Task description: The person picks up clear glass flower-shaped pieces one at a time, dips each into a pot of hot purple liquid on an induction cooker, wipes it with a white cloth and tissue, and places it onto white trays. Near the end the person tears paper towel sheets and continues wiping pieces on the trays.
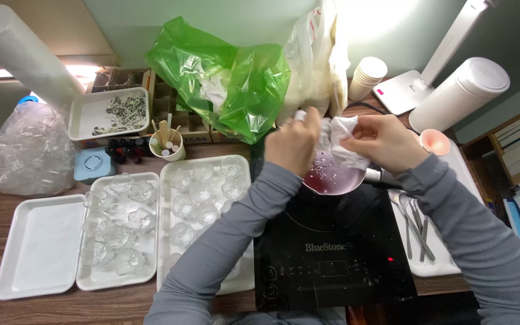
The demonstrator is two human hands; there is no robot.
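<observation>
1. Landmark: the black cooktop (332, 253) at the near edge of the table. Everything below is placed from it.
2. Far left of the cooktop lies an empty white tray (40, 247); behind that tray sits a crumpled clear bag (28, 150), with a paper roll (22, 51) leaning above it.
3. Nearer the cooktop, two more trays (151, 277) hold clear glass cups (200, 192) in rows, probably laid out this way so they stay within arm's reach.
4. Behind those trays: a small cup of sticks (168, 144) and a shallow tray of wick tabs (112, 114).
5. Behind the cooktop's left corner bulges a green bag (230, 78), with a whitish bag beside it.
6. On the cooktop's far edge rests a small pot (332, 177), its inside stained pinkish red.
7. The left hand (293, 144) is curled at the pot's left rim, seemingly steadying it; whether the fingers clamp the rim or only the tissue, I cannot tell.
8. The right hand (386, 141) pinches a crumpled white tissue (341, 147), pressed down into the pot, apparently to wipe the residue.
9. Right of the cooktop, metal tools (416, 225) lie on a white tray, and behind them are a small pink bowl (434, 141), stacked paper cups (366, 77), a white canister (458, 93) and a lamp base (401, 90).
</observation>
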